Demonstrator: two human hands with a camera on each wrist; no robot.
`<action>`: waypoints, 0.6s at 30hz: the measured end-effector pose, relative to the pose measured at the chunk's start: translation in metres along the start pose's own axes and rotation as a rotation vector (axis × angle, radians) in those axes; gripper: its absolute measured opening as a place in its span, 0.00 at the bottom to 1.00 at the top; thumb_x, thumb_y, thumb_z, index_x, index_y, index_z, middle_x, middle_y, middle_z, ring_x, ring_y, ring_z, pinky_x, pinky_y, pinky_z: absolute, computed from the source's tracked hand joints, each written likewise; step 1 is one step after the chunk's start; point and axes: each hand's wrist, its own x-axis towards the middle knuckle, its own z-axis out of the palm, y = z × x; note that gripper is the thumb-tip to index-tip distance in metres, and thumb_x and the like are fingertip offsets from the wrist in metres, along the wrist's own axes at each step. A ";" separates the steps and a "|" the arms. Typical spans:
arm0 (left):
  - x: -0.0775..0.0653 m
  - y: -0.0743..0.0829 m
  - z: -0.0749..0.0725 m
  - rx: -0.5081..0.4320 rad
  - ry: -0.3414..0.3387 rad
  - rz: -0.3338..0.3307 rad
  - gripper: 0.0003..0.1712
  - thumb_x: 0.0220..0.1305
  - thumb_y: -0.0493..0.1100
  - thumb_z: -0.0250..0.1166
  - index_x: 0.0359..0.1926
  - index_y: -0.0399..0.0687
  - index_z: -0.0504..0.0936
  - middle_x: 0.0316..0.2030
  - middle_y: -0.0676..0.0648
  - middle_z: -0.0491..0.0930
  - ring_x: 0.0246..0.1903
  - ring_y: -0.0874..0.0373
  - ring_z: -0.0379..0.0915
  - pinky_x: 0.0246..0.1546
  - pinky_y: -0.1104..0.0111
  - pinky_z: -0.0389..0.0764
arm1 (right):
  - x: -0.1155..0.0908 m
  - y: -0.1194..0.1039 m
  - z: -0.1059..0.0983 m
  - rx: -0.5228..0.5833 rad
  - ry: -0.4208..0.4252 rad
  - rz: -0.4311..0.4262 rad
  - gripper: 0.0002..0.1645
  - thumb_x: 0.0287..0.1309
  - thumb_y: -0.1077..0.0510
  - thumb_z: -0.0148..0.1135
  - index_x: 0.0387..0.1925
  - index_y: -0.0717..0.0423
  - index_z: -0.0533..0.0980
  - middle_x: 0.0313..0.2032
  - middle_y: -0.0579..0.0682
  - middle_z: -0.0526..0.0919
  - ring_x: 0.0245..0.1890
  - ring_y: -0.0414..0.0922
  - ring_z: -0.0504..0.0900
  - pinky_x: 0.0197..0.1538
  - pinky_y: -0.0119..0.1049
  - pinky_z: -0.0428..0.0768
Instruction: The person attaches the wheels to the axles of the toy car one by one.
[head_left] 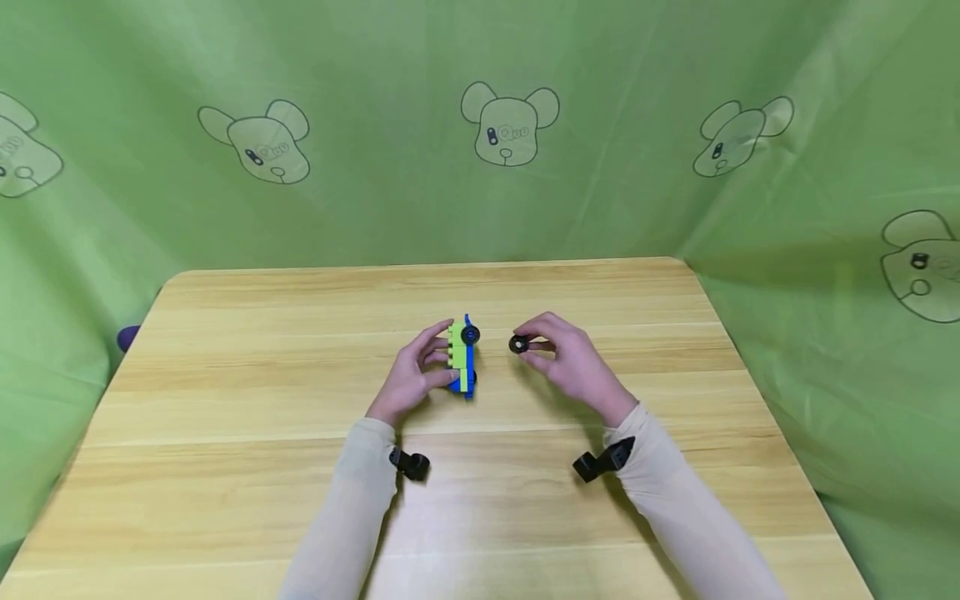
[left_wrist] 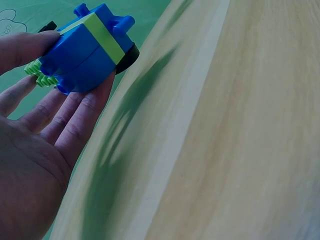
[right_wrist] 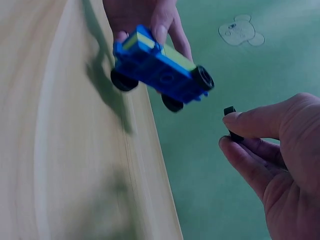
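My left hand [head_left: 408,379] grips a toy car [head_left: 459,358] built of blue and lime-green bricks, thumb on one side and fingers on the other. The car is tipped on its side above the table, its blue underside facing right. In the right wrist view three black wheels show on it, one being the wheel [right_wrist: 202,77] at the right end; one corner shows no wheel. My right hand [head_left: 573,362] pinches a loose black wheel [head_left: 518,343] between thumb and fingertips, a short way right of the car. The same loose wheel [right_wrist: 231,125] appears edge-on from the right wrist.
The wooden table [head_left: 262,500] has rounded far corners. A green curtain [head_left: 390,208] with mouse-head drawings hangs behind it and along both sides. Something purple [head_left: 128,337] shows past the left edge. Black wrist cameras sit on both sleeves.
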 end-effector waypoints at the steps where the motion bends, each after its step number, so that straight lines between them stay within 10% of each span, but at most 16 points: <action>1: 0.000 0.000 0.000 0.001 0.000 -0.001 0.47 0.53 0.23 0.67 0.72 0.49 0.64 0.55 0.37 0.75 0.50 0.43 0.73 0.57 0.53 0.74 | 0.000 -0.002 0.002 0.008 -0.002 -0.004 0.24 0.51 0.74 0.69 0.52 0.65 0.78 0.48 0.53 0.79 0.47 0.49 0.81 0.51 0.36 0.81; 18: 0.000 0.001 0.001 -0.005 -0.017 -0.028 0.47 0.54 0.24 0.68 0.73 0.50 0.63 0.56 0.34 0.73 0.47 0.40 0.74 0.50 0.58 0.78 | -0.008 -0.020 0.028 0.026 -0.075 -0.028 0.24 0.51 0.72 0.70 0.52 0.61 0.78 0.48 0.49 0.79 0.49 0.47 0.79 0.51 0.34 0.80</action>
